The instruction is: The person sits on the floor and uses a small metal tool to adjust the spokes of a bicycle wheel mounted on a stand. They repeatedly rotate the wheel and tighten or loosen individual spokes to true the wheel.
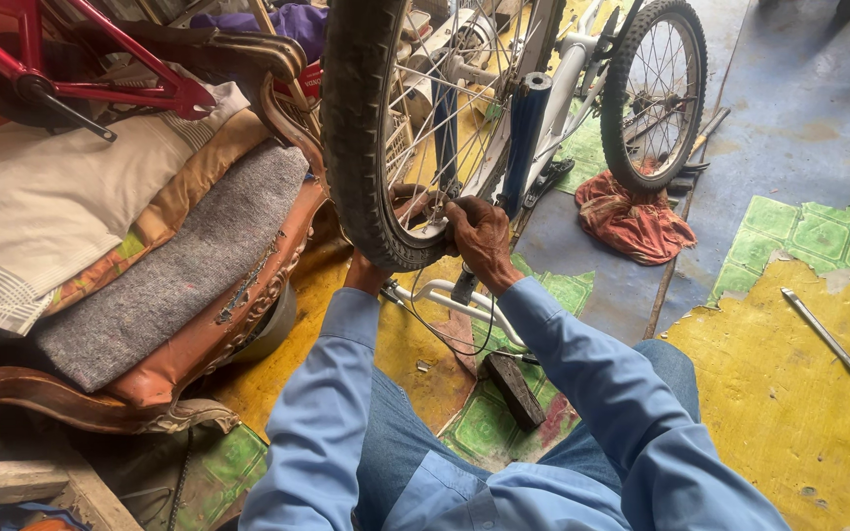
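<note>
The bicycle stands upside down on the floor (pixel 789 413), with the near wheel (pixel 366 147) directly in front of the person and the far wheel (pixel 653 93) further back to the right. The right hand (pixel 481 239) is curled over the rim at the lower part of the near wheel, fingers bent inward among the spokes — what they grip, if anything beyond the rim, cannot be told. The left hand (pixel 364 270) lies behind the black tyre at its lowest point; only the wrist and part of the palm show, so how far it is open cannot be told. Both arms wear light-blue sleeves. A blue fork leg (pixel 525 138) rises just behind the right hand, and the white handlebar (pixel 455 300) lies on the floor below it. A dark wooden block (pixel 516 390) lies on the floor near the person's knee. A red rag (pixel 632 218) is bunched under the far wheel. A long metal tool (pixel 820 331) lies on the yellow floor patch, well apart to the right. On the left, an ornate chair (pixel 199 344) carries stacked folded cloths (pixel 71 197) — white, orange and grey. A red bicycle frame (pixel 71 69) rests above the stack.
</note>
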